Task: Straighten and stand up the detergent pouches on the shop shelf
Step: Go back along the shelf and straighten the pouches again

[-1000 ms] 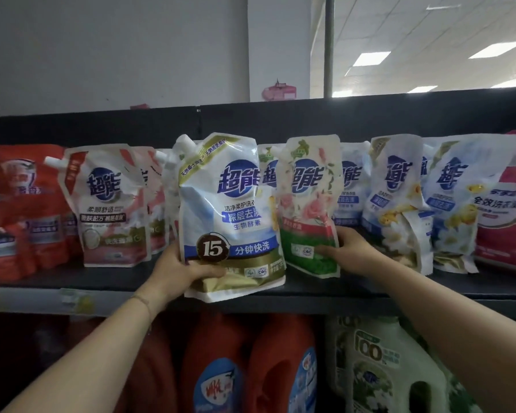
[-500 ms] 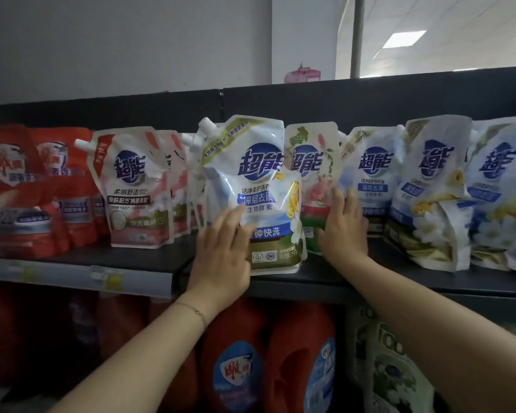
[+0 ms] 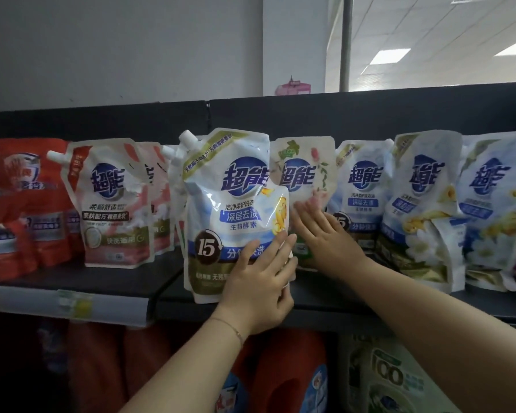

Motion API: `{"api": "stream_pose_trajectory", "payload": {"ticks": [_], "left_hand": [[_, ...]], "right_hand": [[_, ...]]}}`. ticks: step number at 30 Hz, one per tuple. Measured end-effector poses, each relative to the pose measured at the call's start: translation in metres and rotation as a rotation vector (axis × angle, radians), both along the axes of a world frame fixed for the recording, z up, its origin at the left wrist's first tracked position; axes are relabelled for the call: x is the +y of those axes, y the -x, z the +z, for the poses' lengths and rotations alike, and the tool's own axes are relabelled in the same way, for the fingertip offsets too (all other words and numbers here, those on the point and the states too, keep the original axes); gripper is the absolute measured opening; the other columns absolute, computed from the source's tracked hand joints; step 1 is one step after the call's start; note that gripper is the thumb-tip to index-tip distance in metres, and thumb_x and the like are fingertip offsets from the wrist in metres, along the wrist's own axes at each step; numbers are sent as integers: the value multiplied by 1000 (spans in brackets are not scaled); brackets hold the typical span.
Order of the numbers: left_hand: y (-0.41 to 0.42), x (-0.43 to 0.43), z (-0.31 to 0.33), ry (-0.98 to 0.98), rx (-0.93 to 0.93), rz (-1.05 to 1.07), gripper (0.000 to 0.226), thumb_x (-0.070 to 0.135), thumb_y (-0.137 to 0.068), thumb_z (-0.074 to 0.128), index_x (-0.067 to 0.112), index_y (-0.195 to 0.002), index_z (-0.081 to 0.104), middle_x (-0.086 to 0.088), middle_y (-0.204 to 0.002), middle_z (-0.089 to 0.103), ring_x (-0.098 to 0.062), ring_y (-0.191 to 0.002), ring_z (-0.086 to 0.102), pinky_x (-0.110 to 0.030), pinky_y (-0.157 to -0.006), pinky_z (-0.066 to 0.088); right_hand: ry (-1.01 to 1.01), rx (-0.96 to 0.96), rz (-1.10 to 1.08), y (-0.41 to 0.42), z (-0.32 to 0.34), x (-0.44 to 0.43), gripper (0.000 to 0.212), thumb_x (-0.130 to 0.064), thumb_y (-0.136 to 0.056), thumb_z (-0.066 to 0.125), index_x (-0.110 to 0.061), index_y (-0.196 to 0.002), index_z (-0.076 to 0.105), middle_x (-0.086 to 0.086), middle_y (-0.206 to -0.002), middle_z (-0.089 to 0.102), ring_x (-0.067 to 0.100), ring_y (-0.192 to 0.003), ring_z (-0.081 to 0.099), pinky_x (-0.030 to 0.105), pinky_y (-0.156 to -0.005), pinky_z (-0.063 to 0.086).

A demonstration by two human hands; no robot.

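head view: open left hand (image 3: 259,281) presses blue-white spouted plastic pouch (image 3: 227,210) at dark shelf (image 3: 116,281) front edge; open right hand (image 3: 325,234) touches cream floral plastic pouch (image 3: 301,156).

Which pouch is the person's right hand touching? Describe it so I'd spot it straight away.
On the dark upper shelf, find the big blue-and-white pouch with a brown "15" badge at the front edge. Right of it, partly behind it, stands the floral pouch under the flat right hand. Unlike its blue-and-white neighbours, it is cream with green leaves and pink flowers.
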State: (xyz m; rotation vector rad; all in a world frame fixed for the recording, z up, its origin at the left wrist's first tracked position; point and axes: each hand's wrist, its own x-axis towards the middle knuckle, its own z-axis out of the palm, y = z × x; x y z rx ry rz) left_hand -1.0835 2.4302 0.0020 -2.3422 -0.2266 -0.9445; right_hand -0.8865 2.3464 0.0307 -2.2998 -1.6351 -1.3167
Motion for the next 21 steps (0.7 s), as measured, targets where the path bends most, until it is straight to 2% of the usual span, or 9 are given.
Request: {"api": "stream_pose_trajectory", "payload": {"ticks": [2,4,6,11,13,15,17,19,21], "left_hand": [[-1,2,-2,-10,-36,-33,51,38,-77,46,23,-120,68,-4,-151,41,-19,-142,33,-44,-112,10],[-2,3,-4,-11,-65,-56,50,38,-75,48,24,-118,69,-3,-151,42,-18,-142,33,-43,-112,10],[-2,3,-4,-15,-83,-64,49,37,-74,48,24,-116,69,-2,-150,43,-17,-142,33,-43,-112,11],[-3,4,-6,-34,-110,-67,47,36,-73,48,25,-113,71,-2,-150,44,-18,-142,31,-42,-112,10],[-3,4,-6,-29,-114,-64,46,36,-73,48,25,-111,71,-2,-150,43,-17,-143,31,-42,-112,9],[-3,3,-7,-27,-114,-65,46,36,-72,48,25,-110,71,-1,-150,43,-17,-143,30,-41,-112,9],[-3,3,-7,-24,-110,-65,46,36,-72,48,25,-110,71,-2,-150,43,-17,-143,30,-41,-113,8],[-2,3,-6,-18,-107,-59,47,36,-72,47,24,-111,71,-2,-150,43,-17,-143,30,-41,-113,8],[-1,3,-6,-12,-103,-59,47,35,-72,48,24,-111,71,-2,-150,42,-17,-143,31,-40,-113,7]], "right_hand": [[62,9,-62,-12,3,-3,111,-37,-76,77,-16,-155,2,15,-160,11,35,-148,7,46,-113,15],[152,27,-130,-21,5,-5,104,-38,-88,64,-24,-152,-17,13,-160,-15,34,-146,-16,45,-116,2],[203,26,-200,-25,7,-5,98,-36,-95,53,-29,-147,-29,12,-155,-32,31,-141,-30,44,-118,-4],[230,133,-307,-20,7,11,96,-20,-96,49,-29,-146,-32,17,-151,-38,36,-138,-34,49,-117,-6],[248,144,-305,-10,6,18,96,-26,-94,50,-21,-148,-29,20,-151,-37,41,-139,-33,57,-116,-9],[216,134,-189,-4,4,21,96,-33,-90,52,-16,-152,-19,14,-154,-34,39,-141,-28,59,-116,-7],[189,111,-88,-2,1,23,91,-44,-92,50,-23,-152,-16,7,-153,-33,34,-141,-28,58,-116,-5],[228,123,-119,-1,2,25,84,-58,-95,36,-32,-141,-30,2,-145,-44,33,-136,-36,59,-115,-9],[320,145,-212,-2,7,30,77,-63,-95,23,-35,-133,-38,1,-138,-52,33,-131,-44,58,-113,-16]]}}
